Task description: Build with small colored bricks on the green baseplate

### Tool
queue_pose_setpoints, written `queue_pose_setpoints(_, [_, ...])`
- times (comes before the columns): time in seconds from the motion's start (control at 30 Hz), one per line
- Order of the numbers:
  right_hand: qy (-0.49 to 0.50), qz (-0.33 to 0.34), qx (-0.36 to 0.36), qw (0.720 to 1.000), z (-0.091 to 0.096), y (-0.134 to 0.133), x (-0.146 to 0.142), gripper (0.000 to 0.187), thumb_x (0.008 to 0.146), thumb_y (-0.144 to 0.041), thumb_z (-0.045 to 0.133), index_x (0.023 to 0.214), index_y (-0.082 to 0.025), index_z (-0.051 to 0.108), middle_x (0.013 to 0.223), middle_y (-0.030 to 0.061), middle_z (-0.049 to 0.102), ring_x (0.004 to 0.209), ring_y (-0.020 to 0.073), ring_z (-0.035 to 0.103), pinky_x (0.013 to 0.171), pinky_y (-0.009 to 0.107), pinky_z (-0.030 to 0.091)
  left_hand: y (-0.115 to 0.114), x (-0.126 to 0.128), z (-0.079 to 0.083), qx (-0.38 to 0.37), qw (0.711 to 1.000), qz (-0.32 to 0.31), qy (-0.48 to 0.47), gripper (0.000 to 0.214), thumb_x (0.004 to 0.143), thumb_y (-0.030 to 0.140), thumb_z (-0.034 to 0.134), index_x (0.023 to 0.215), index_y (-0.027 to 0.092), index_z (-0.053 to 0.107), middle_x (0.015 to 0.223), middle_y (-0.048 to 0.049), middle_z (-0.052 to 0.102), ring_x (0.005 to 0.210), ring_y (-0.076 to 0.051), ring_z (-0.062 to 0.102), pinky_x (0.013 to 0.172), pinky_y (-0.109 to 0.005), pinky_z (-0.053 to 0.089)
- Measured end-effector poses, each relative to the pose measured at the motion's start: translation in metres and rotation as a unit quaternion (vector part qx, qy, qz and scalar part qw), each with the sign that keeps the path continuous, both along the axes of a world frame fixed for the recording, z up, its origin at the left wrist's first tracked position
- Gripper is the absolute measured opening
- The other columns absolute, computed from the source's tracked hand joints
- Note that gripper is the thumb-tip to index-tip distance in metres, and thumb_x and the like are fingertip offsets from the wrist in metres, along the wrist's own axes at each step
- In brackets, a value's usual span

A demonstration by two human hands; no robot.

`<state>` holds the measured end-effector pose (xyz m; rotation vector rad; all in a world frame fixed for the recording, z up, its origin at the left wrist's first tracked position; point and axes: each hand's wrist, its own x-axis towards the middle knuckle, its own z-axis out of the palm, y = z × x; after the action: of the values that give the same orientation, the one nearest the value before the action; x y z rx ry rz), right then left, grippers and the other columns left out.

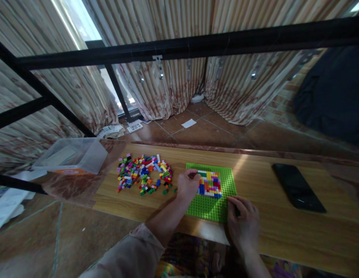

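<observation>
While bunching left hand (188, 185) fingers at the multicoloured brick patch (210, 184) on the flat green plastic baseplate (208, 206), mid-counter (272, 227), pinning its near corner with right hand (243, 222) fingers pressed together. Cannot tell whether pinching anything; could pop neighbouring bricks if pressed crooked.

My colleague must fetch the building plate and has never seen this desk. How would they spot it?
On the long wooden table, look between the heap of loose bricks on the left and the black phone on the right. The baseplate lies flat there: the only bright green sheet, bearing a block of multicoloured bricks.
</observation>
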<state>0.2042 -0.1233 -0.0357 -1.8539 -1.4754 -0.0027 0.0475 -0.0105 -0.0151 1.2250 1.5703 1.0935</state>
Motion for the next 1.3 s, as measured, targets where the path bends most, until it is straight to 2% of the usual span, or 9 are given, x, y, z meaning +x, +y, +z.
queue_pose_setpoints(0.13, [-0.013, 0.013, 0.004, 1.0, -0.002, 0.0, 0.002, 0.027, 0.086, -0.032, 0.048, 0.089, -0.016, 0.069, 0.096, 0.0111, 0.065, 0.088, 0.0238, 0.052, 0.081, 0.038, 0.041, 0.0, -0.001, -0.003, 0.0, 0.999, -0.012, -0.041, 0.016, 0.071, 0.017, 0.064, 0.085, 0.015, 0.07, 0.077, -0.0037, 0.071, 0.069, -0.014, 0.065, 0.065, -0.024, 0.05])
queue_pose_setpoints(0.27, [-0.011, 0.021, 0.011, 1.0, -0.006, 0.002, 0.005, 0.027, 0.086, -0.033, 0.048, 0.089, -0.016, 0.069, 0.094, 0.0112, 0.066, 0.087, 0.0245, 0.053, 0.08, 0.039, 0.04, -0.01, -0.009, 0.002, 0.044, 0.996, -0.026, -0.077, 0.017, 0.076, 0.023, 0.061, 0.09, 0.016, 0.067, 0.082, -0.0042, 0.071, 0.073, -0.014, 0.065, 0.07, -0.025, 0.052])
queue_pose_setpoints(0.43, [-0.009, 0.033, 0.033, 0.999, -0.012, 0.004, 0.008, 0.031, 0.087, -0.036, 0.046, 0.087, -0.016, 0.07, 0.093, 0.0118, 0.066, 0.086, 0.0249, 0.052, 0.078, 0.039, 0.04, -0.047, -0.032, 0.016, 0.089, 0.994, -0.054, -0.033, 0.018, 0.081, 0.024, 0.055, 0.094, 0.018, 0.065, 0.083, -0.003, 0.069, 0.078, -0.014, 0.064, 0.074, -0.027, 0.051])
queue_pose_setpoints(0.5, [-0.02, 0.034, 0.038, 0.998, -0.013, 0.005, 0.008, 0.032, 0.087, -0.036, 0.045, 0.086, -0.016, 0.07, 0.092, 0.0125, 0.066, 0.085, 0.0249, 0.053, 0.078, 0.039, 0.039, -0.067, -0.043, 0.019, 0.089, 0.993, -0.083, -0.002, 0.02, 0.081, 0.026, 0.054, 0.097, 0.019, 0.064, 0.08, -0.0022, 0.067, 0.073, -0.014, 0.062, 0.07, -0.026, 0.051])
queue_pose_setpoints(0.6, [-0.034, 0.038, 0.052, 0.997, -0.014, 0.006, 0.008, 0.033, 0.087, -0.035, 0.043, 0.085, -0.015, 0.069, 0.092, 0.0132, 0.067, 0.085, 0.0248, 0.054, 0.08, 0.04, 0.04, -0.094, -0.058, 0.02, 0.093, 0.986, -0.129, 0.037, 0.02, 0.08, 0.023, 0.055, 0.097, 0.02, 0.064, 0.087, -0.003, 0.067, 0.078, -0.015, 0.062, 0.072, -0.026, 0.05])
queue_pose_setpoints(0.73, [-0.051, 0.048, 0.059, 0.996, -0.018, 0.006, 0.011, 0.031, 0.085, -0.032, 0.044, 0.085, -0.015, 0.069, 0.092, 0.0132, 0.067, 0.085, 0.0254, 0.056, 0.08, 0.04, 0.04, -0.118, -0.074, 0.024, 0.094, 0.978, -0.149, 0.109, 0.021, 0.079, 0.021, 0.054, 0.097, 0.022, 0.065, 0.091, -0.0027, 0.067, 0.082, -0.016, 0.062, 0.075, -0.027, 0.049])
queue_pose_setpoints(0.93, [-0.06, 0.075, 0.064, 0.993, -0.025, 0.005, 0.019, 0.03, 0.083, -0.032, 0.043, 0.086, -0.016, 0.068, 0.093, 0.0129, 0.067, 0.086, 0.0272, 0.057, 0.081, 0.044, 0.04, -0.126, -0.098, 0.032, 0.107, 0.971, -0.136, 0.167, 0.021, 0.079, 0.019, 0.051, 0.095, 0.021, 0.066, 0.089, -0.0032, 0.066, 0.082, -0.017, 0.061, 0.076, -0.027, 0.049])
queue_pose_setpoints(1.17, [-0.075, 0.082, 0.057, 0.992, -0.022, 0.002, 0.022, 0.032, 0.082, -0.034, 0.041, 0.083, -0.016, 0.067, 0.091, 0.013, 0.067, 0.086, 0.0282, 0.059, 0.08, 0.043, 0.041, -0.131, -0.127, 0.024, 0.111, 0.969, -0.09, 0.201, 0.024, 0.081, 0.018, 0.05, 0.099, 0.02, 0.066, 0.094, -0.0049, 0.066, 0.087, -0.018, 0.061, 0.08, -0.028, 0.049])
queue_pose_setpoints(1.3, [-0.096, 0.085, 0.031, 0.991, -0.022, -0.001, 0.025, 0.035, 0.083, -0.036, 0.038, 0.084, -0.016, 0.066, 0.095, 0.0141, 0.067, 0.088, 0.0278, 0.059, 0.081, 0.041, 0.043, -0.122, -0.148, 0.023, 0.105, 0.96, -0.065, 0.252, 0.024, 0.082, 0.016, 0.05, 0.101, 0.02, 0.064, 0.096, -0.0045, 0.065, 0.086, -0.017, 0.061, 0.079, -0.028, 0.049])
